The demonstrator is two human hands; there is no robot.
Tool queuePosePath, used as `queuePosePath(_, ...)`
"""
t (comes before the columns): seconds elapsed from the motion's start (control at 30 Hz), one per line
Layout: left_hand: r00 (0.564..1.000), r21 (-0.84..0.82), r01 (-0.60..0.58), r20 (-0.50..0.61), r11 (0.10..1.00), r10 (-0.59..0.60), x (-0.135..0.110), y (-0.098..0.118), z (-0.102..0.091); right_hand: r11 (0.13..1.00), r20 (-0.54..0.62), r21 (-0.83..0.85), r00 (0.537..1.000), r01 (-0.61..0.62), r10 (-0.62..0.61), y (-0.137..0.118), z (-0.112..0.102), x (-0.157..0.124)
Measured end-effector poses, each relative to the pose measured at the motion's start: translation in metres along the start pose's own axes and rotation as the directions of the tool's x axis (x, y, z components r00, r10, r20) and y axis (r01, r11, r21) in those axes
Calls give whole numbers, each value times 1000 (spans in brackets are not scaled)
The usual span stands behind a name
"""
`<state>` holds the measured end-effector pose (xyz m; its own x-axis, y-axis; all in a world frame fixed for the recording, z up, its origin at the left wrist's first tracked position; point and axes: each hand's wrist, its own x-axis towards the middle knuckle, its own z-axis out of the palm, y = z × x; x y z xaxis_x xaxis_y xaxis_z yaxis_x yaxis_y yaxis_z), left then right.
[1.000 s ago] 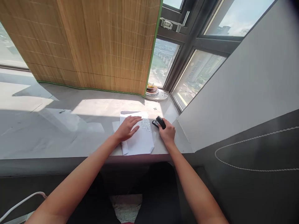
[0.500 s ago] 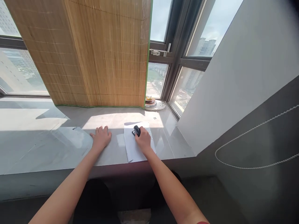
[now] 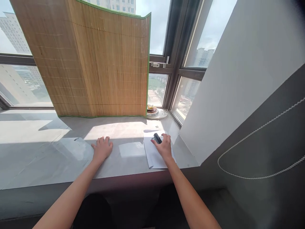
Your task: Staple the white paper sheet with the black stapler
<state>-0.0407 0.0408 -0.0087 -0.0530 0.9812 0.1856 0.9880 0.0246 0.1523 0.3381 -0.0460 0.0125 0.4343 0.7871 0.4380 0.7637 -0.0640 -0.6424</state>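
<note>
My left hand (image 3: 102,149) lies flat on the pale window sill (image 3: 128,165), fingers spread, with nothing in it. Farther right, my right hand (image 3: 164,148) has its thumb and fingers around a small black stapler (image 3: 157,138). The stapler sits over the upper part of some white paper (image 3: 154,157), which lies on the sill near its front edge. Part of the paper and the lower side of the stapler are hidden by my right hand.
A bamboo mat (image 3: 111,66) with green edging stands upright against the window. Stacked plates (image 3: 157,113) are in the window corner. Two tiny dark strips (image 3: 156,127) lie behind the paper. A white wall (image 3: 214,89) slopes at the right, where a beaded cord (image 3: 238,175) hangs.
My right hand, the stapler and the paper have shifted to the right along the sill. My left hand stays in place. The camera view has tilted up slightly.
</note>
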Motion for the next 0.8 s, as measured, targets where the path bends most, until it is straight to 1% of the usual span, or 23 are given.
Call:
queuePosePath(0.07, 1000, 3, 2, -5, 1000, -2, 0, -1, 0, 1000, -12, -14, 1000, 16, -16, 19, -19, 15)
queuePosePath(0.1, 1000, 4, 2, -8, 1000, -2, 0, -1, 0, 997, 32, -75, 999, 12, -10, 31, -31, 24)
queuePosePath(0.13, 1000, 5, 1, -10, 1000, -1, 0, 0, 0, 984, 105, -176, 994, -6, 25, 45, -41, 31)
queuePosePath(0.17, 1000, 6, 1, -12, 1000, -1, 0, 0, 0, 956, 171, -293, 981, -33, 86, 58, -50, 37)
queuePosePath(0.2, 1000, 7, 1, -13, 1000, -1, 0, 0, 0, 924, 227, -380, 965, -39, 135, 71, -57, 42)
queuePosePath(0.23, 1000, 10, 4, -14, 1000, -3, 0, 1, -1, 908, 249, -417, 957, -32, 148, 82, -61, 43)
queuePosePath(0.3, 1000, 12, 7, -4, 1000, -7, -1, 1, -3, 886, 274, -464, 952, 5, 139, 97, -61, 42)
queuePosePath(0.37, 1000, 7, 9, 17, 1000, -9, -2, 0, -4, 874, 274, -484, 955, 36, 113, 103, -56, 38)
queuePosePath(0.47, 999, -1, 13, 30, 1000, -13, -5, 0, -5, 860, 264, -508, 959, 50, 100, 104, -50, 34)
queuePosePath(0.67, 999, 20, 12, 32, 1000, -12, -5, 5, -6, 860, 267, -506, 960, 67, 82, 104, -51, 36)
queuePosePath(0.73, 998, 36, -20, 67, 999, 17, -1, -4, -11, 860, 269, -506, 959, 61, 90, 105, -51, 37)
queuePosePath(0.8, 987, 30, -95, 132, 995, 91, 6, -27, -19, 859, 269, -508, 958, 54, 98, 106, -50, 37)
